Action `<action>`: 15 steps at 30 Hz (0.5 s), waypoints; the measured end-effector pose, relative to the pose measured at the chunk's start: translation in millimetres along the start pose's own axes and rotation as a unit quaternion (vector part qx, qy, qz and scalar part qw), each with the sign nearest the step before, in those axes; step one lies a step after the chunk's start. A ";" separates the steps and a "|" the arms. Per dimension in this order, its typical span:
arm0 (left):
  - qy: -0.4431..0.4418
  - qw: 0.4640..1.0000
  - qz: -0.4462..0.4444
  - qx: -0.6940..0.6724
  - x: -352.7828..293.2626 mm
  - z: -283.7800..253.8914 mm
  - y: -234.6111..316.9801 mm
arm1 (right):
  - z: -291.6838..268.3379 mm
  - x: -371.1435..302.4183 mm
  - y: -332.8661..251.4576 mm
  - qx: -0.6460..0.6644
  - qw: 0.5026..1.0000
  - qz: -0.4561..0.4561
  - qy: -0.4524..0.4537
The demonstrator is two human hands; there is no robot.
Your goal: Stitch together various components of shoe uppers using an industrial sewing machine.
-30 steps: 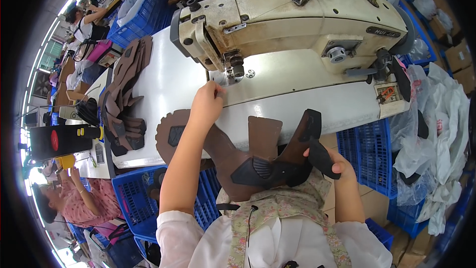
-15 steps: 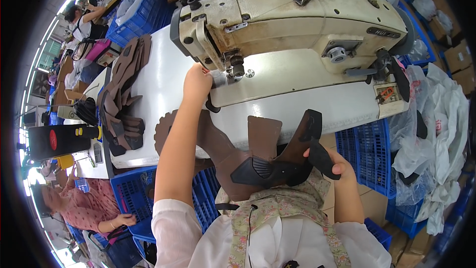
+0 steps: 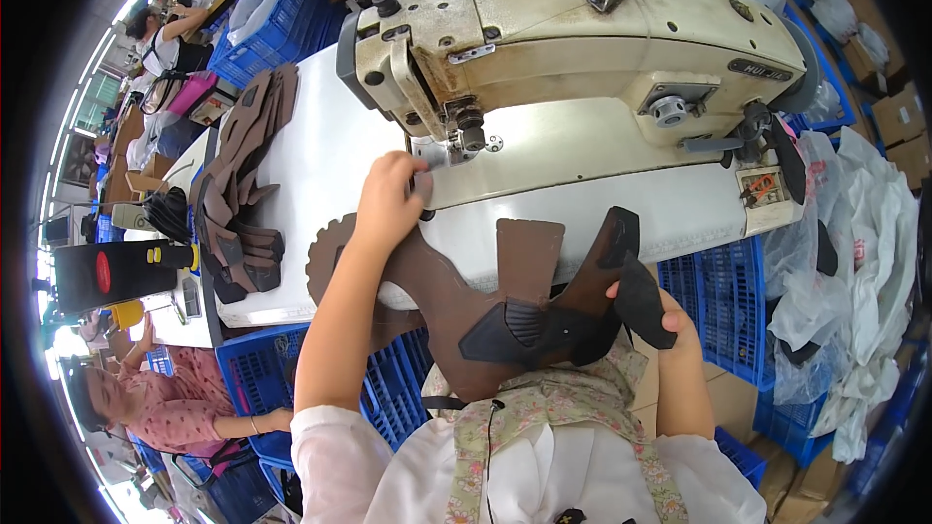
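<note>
My left hand [image 3: 390, 202] is at the front left of a cream sewing machine [image 3: 573, 58], below the needle and presser foot [image 3: 464, 136]. Its fingers are curled together around something small and greyish, too blurred to name. A black, leaf-shaped fabric piece [image 3: 641, 303] is pinched in my right hand [image 3: 677, 325], on the right side near my body. Between my arms, a brown shoe upper [image 3: 437, 301] with black overlays lies over the table's front edge and my lap. Its toothed left end passes beneath my left forearm.
Several brown shoe pieces [image 3: 243, 184] are piled on the white table [image 3: 316, 126] at left. Blue crates [image 3: 723, 296] stand below the table, with plastic bags [image 3: 854, 262] at right. A co-worker in pink [image 3: 189, 403] sits at lower left, one arm reaching toward a blue crate.
My left hand has come back from beside the needle toward me, its grip showing something greyish. My right hand and the black piece have shifted slightly right. The co-worker's arm has moved right.
</note>
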State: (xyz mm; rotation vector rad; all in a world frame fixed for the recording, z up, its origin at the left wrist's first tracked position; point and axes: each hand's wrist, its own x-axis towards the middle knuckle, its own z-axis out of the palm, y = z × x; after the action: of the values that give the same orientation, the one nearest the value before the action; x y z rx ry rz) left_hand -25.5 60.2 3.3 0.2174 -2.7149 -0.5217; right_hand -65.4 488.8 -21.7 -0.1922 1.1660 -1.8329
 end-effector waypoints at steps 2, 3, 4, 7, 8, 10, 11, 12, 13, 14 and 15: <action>-0.011 0.998 0.059 0.025 -26.1 -12.0 6.8 | -3.9 -0.4 0.4 0.022 1.000 -0.002 0.015; -0.008 0.994 0.080 0.072 -38.0 -18.3 4.2 | -8.1 -0.7 1.8 0.021 1.000 -0.005 0.018; -0.005 0.988 0.100 0.121 -50.4 -28.0 2.1 | -10.8 -0.1 1.9 0.021 1.000 -0.008 0.019; -0.070 0.982 0.038 0.174 -82.7 -58.9 -0.4 | -15.0 -0.8 0.1 0.014 1.000 -0.003 0.006; -0.071 0.981 0.036 0.175 -75.6 -72.8 10.5 | -14.5 1.0 0.8 0.014 1.000 -0.001 0.005; -0.324 0.861 -0.304 0.249 -54.7 -103.2 38.2 | -13.3 3.2 -0.1 0.011 0.999 0.006 -0.035; -0.323 0.860 -0.307 0.250 -62.5 -103.0 34.0 | -12.2 5.0 0.5 0.011 0.999 0.007 -0.038; -0.235 0.913 -0.219 0.253 -77.0 -100.3 26.2 | -11.0 6.7 1.6 0.026 0.999 -0.005 -0.032; -0.142 0.949 -0.127 0.251 -85.2 -99.8 26.0 | -10.2 9.1 2.0 0.041 0.999 -0.017 -0.026; -0.136 0.963 -0.071 0.220 -93.1 -98.6 28.3 | -10.2 10.7 1.9 0.041 0.999 -0.017 -0.028; -0.135 0.963 -0.072 0.221 -100.0 -98.6 31.4 | -11.0 11.7 1.6 0.074 0.997 -0.035 -0.006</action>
State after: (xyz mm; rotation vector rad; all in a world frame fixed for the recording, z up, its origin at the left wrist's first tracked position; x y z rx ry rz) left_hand 101.6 78.3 68.2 0.4939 -3.0694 0.0326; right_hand -77.1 486.6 -32.6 -0.1613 1.0220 -1.9682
